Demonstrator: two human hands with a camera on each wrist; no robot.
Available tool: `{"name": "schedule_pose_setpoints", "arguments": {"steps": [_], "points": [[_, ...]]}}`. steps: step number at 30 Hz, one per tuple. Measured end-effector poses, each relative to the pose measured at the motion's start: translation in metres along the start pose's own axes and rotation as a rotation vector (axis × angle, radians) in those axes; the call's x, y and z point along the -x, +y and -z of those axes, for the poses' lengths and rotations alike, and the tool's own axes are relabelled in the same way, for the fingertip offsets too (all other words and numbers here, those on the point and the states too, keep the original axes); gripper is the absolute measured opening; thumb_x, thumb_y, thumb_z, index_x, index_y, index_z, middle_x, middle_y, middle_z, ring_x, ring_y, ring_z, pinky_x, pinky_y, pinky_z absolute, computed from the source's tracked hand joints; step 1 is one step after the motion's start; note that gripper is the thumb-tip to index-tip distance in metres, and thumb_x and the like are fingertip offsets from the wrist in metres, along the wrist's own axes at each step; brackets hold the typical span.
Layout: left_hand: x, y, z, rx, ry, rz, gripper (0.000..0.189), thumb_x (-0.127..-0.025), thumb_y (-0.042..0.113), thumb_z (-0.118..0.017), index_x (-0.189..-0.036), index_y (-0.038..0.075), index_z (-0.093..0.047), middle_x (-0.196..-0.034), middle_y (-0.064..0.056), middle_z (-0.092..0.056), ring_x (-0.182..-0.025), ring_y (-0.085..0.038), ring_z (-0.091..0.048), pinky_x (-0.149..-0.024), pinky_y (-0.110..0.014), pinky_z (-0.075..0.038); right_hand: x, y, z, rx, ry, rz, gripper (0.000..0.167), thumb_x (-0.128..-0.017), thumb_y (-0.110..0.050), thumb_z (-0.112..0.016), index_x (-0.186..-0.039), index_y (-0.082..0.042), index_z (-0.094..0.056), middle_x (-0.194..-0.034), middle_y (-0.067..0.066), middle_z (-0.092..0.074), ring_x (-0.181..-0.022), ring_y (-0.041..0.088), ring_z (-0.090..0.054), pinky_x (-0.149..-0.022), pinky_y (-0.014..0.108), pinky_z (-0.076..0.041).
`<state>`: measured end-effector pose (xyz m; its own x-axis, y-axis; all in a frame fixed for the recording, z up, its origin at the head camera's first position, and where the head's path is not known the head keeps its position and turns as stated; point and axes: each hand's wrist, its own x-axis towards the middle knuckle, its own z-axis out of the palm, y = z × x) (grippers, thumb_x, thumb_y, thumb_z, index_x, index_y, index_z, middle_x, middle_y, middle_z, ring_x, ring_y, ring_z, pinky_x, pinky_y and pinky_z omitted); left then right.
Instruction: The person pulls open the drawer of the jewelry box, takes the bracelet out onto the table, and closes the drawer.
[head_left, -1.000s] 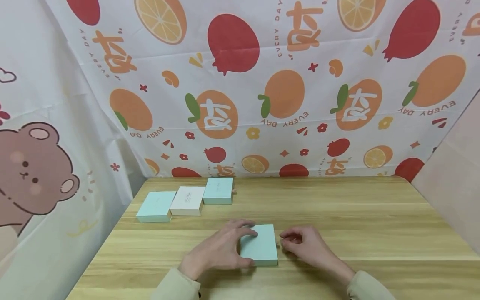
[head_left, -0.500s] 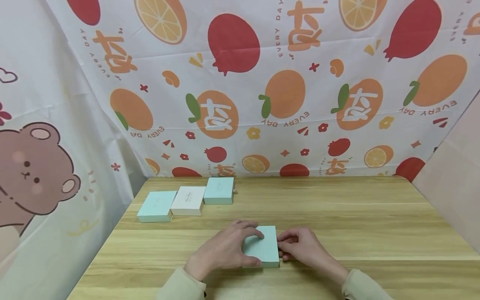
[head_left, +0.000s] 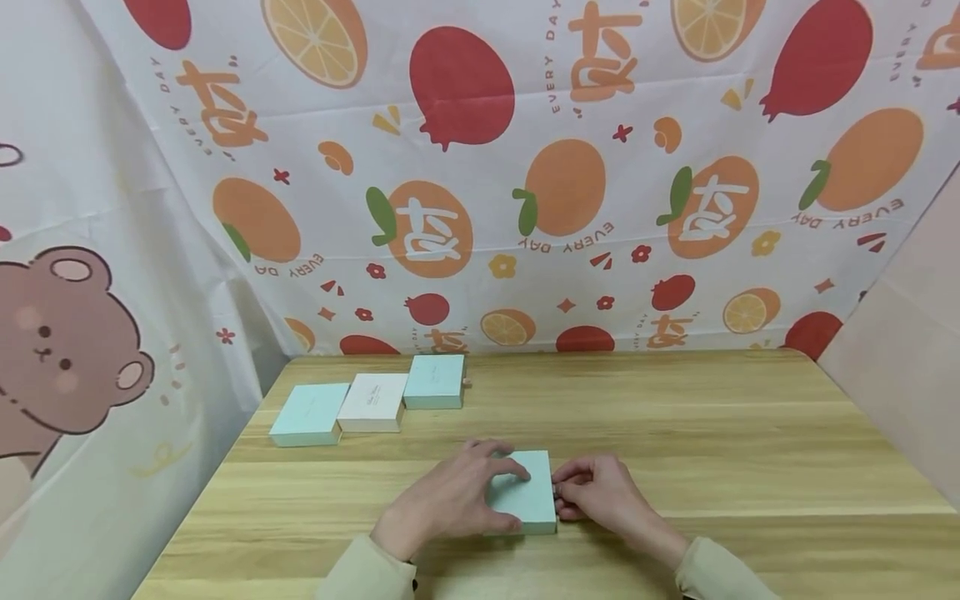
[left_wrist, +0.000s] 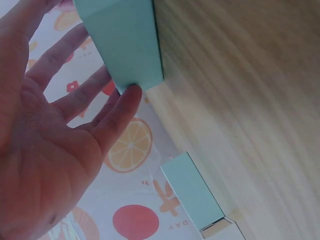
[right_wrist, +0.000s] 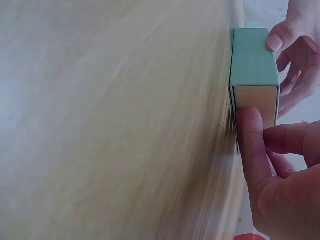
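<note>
A mint-green drawer-style box (head_left: 528, 500) lies flat on the table, its pale inner drawer face (right_wrist: 257, 97) showing in the right wrist view. My left hand (head_left: 442, 500) grips the box from the left, thumb on the front side and fingers over the top and far edge. At the box's right side, my right hand (head_left: 603, 496) has thumb and forefinger pinched together against the drawer face, where the small pull tab is; the fingers mostly hide that tab. The drawer face sits about flush with the sleeve.
Behind and left stand a mint box (head_left: 309, 415), a white box (head_left: 373, 402) and another mint box (head_left: 435, 381) with a small tab on its right side. They form a touching, stepped row on the wooden table (head_left: 675, 433). A fruit-print cloth (head_left: 510, 183) hangs behind.
My right hand has moved left to the box's right side and its fingers have closed at the tab. The left hand has shifted slightly right over the box.
</note>
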<state>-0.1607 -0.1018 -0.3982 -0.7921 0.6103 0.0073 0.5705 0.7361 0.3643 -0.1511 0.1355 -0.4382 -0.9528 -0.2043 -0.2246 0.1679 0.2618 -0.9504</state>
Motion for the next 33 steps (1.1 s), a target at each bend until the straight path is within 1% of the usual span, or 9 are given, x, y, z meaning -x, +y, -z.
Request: {"name": "schedule_pose_setpoints", "arguments": {"steps": [4, 12, 19, 23, 29, 33], "points": [[-0.0008, 0.0004, 0.0009, -0.001, -0.003, -0.001, 0.047, -0.077, 0.047, -0.084, -0.120, 0.032, -0.072, -0.145, -0.005, -0.059, -0.129, -0.029, -0.054, -0.102, -0.046, -0.052, -0.0002, -0.0010, 0.0003, 0.009, -0.002, 0.005, 0.016, -0.093, 0.002, -0.062, -0.104, 0.005, -0.072, -0.085, 0.009, -0.075, -0.074, 0.014, -0.073, -0.066, 0.029, -0.062], [0.0003, 0.0001, -0.0016, 0.009, -0.001, 0.011, 0.046, -0.078, 0.047, -0.083, -0.120, 0.033, -0.072, -0.145, -0.004, -0.058, -0.129, -0.029, -0.053, -0.100, -0.046, -0.053, -0.0006, -0.0026, -0.0001, 0.024, 0.002, -0.009, 0.015, -0.094, 0.002, -0.063, -0.105, 0.006, -0.072, -0.086, 0.010, -0.074, -0.072, 0.014, -0.072, -0.066, 0.029, -0.062], [-0.0015, 0.0001, -0.0013, 0.001, -0.009, -0.001, 0.047, -0.078, 0.046, -0.084, -0.121, 0.031, -0.072, -0.149, -0.003, -0.057, -0.132, -0.030, -0.052, -0.103, -0.048, -0.052, -0.0021, -0.0029, 0.0003, 0.009, 0.004, -0.018, 0.014, -0.094, 0.003, -0.064, -0.104, 0.007, -0.072, -0.087, 0.012, -0.074, -0.070, 0.013, -0.072, -0.066, 0.029, -0.062], [-0.0024, 0.0002, 0.0007, 0.000, -0.016, -0.002, 0.047, -0.079, 0.045, -0.084, -0.122, 0.031, -0.072, -0.150, -0.002, -0.056, -0.132, -0.031, -0.052, -0.104, -0.048, -0.052, -0.0046, -0.0039, 0.0003, 0.009, -0.002, -0.016, 0.014, -0.094, 0.003, -0.063, -0.104, 0.007, -0.073, -0.086, 0.011, -0.074, -0.070, 0.013, -0.072, -0.067, 0.030, -0.062], [-0.0029, 0.0002, 0.0020, 0.009, -0.017, 0.005, 0.047, -0.079, 0.045, -0.083, -0.122, 0.030, -0.071, -0.151, -0.002, -0.055, -0.131, -0.029, -0.052, -0.101, -0.046, -0.053, -0.0051, -0.0047, 0.0007, 0.010, 0.011, -0.019, 0.014, -0.094, 0.003, -0.064, -0.104, 0.007, -0.073, -0.086, 0.012, -0.074, -0.069, 0.014, -0.072, -0.066, 0.031, -0.063], [-0.0033, 0.0004, 0.0010, 0.013, -0.021, 0.008, 0.047, -0.079, 0.046, -0.083, -0.123, 0.031, -0.071, -0.150, -0.001, -0.055, -0.132, -0.029, -0.051, -0.102, -0.046, -0.053, -0.0038, -0.0040, 0.0014, 0.019, 0.020, -0.024, 0.013, -0.093, 0.004, -0.065, -0.103, 0.007, -0.073, -0.087, 0.012, -0.074, -0.069, 0.014, -0.071, -0.066, 0.031, -0.063]]}}
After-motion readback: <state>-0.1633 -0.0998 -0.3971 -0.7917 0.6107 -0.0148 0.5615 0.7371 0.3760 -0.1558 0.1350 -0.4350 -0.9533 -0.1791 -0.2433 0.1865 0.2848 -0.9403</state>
